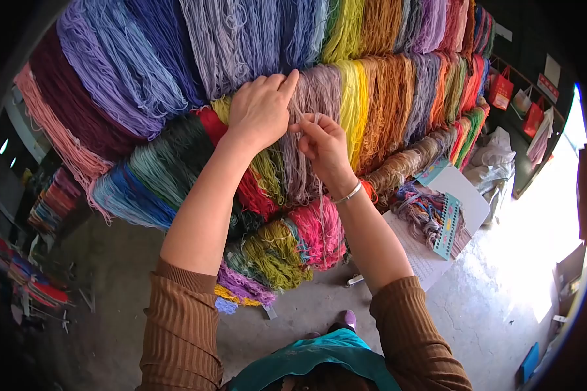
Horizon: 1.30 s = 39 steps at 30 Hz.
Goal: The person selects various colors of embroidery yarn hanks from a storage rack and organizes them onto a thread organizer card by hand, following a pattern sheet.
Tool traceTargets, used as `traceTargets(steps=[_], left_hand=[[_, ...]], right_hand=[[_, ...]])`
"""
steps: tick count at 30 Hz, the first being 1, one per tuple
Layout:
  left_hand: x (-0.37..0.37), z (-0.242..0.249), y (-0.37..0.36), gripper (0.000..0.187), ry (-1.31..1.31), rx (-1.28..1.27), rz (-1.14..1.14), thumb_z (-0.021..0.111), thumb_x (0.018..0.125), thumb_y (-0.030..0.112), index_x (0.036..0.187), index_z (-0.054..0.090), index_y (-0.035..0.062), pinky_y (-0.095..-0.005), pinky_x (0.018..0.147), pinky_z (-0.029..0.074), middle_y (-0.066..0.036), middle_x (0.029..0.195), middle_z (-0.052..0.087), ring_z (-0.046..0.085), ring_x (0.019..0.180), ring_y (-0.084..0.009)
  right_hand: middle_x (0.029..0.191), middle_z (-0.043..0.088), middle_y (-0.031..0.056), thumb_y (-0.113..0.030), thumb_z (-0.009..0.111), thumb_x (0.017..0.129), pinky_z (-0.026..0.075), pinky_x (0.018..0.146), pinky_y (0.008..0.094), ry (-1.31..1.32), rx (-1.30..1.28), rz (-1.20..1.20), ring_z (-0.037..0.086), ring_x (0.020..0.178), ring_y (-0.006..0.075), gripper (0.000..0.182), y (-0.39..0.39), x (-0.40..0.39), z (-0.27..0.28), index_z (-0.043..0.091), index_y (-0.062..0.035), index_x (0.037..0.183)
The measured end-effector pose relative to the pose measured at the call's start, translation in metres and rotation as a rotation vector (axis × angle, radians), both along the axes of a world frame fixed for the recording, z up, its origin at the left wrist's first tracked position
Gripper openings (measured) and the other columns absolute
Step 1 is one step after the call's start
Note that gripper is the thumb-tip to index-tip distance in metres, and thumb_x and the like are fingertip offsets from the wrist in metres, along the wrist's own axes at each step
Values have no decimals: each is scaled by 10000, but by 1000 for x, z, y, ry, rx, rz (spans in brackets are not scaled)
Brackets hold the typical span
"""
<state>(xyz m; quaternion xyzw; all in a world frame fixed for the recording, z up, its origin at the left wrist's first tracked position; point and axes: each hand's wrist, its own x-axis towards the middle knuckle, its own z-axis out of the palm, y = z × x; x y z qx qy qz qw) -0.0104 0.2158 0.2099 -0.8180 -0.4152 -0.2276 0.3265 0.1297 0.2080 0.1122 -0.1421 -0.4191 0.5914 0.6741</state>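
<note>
Rows of hanging yarn skeins in many colours fill the upper view. My left hand (259, 111) rests on them, back up, index finger stretched out and the other fingers bent, beside the mauve-grey skein (318, 91). Just right of it, my right hand (323, 144) pinches a few pale strands of that skein between thumb and fingers. Yellow yarn (351, 111) hangs to the right of my right hand. A loose strand trails down past my right wrist toward the pink yarn bundle (319, 231).
White papers (460, 192) with a tangle of mixed threads (419, 212) and a teal punched card (447, 227) lie at the right. Red bags (501, 90) and a plastic bag (492, 156) are farther right. Blue and dark green skeins hang at the left, above the concrete floor (117, 287).
</note>
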Motion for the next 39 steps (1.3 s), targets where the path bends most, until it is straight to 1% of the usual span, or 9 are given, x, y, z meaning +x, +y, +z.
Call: traceTargets(steps=[9,12,14,15,17,20,23,29,39], left_hand=[[0,1,-2,624,2,-5,2,603,797,90,1407,474,101,-380,924,474,-57,1199,601,584,1061,-237],[1,1,-4,623,-3,-18,3,605,798,93,1407,474,103,-379,926,472,-56,1198,601,584,1061,-235],[1,2,-4,623,-4,-19,3,605,797,92,1407,475,104,-378,926,472,-54,1197,601,584,1059,-235],[1,2,-4,623,-5,-19,4,604,797,91,1406,476,105,-377,926,471,-53,1195,602,584,1057,-235],[1,2,-4,623,-2,-20,8,603,797,90,1406,476,105,-377,927,471,-51,1195,602,585,1054,-235],[1,2,-5,622,0,-19,12,600,797,88,1406,477,106,-377,927,470,-49,1193,602,585,1047,-236],[1,2,-4,622,1,-19,11,598,798,88,1408,475,107,-377,928,469,-48,1193,602,584,1044,-235],[1,1,-3,622,14,-15,28,586,812,90,1421,462,108,-374,930,468,-45,1205,596,580,1049,-229],[1,0,-3,623,18,-12,33,580,814,94,1425,459,106,-375,934,466,-47,1211,598,580,1057,-234]], right_hand=[[846,698,100,-103,626,915,324,424,182,-36,-54,-32,528,517,75,86,0,-1,9,594,-31,948],[804,684,77,-79,634,889,326,424,186,-3,-64,-17,535,522,79,72,0,-2,10,594,-41,935],[750,646,38,-61,639,873,325,427,188,66,-106,-43,530,527,77,51,1,-4,10,604,-51,908],[750,646,38,-61,639,873,325,427,188,66,-106,-43,530,527,77,51,3,-3,10,604,-51,908],[717,599,7,-44,641,861,316,438,182,61,-134,-50,515,533,69,35,6,-2,9,609,-56,868],[701,580,4,-29,643,852,299,442,179,137,-122,-65,484,529,64,42,2,-3,12,609,-53,841],[666,554,0,-23,644,849,279,436,186,181,-112,-15,462,524,63,45,3,0,9,607,-47,836],[630,506,-10,-42,656,857,258,431,204,172,-116,57,418,495,66,63,1,5,2,601,-40,826],[645,507,-7,-33,655,867,261,438,208,133,-75,62,405,493,71,54,-9,11,0,610,-31,837]])
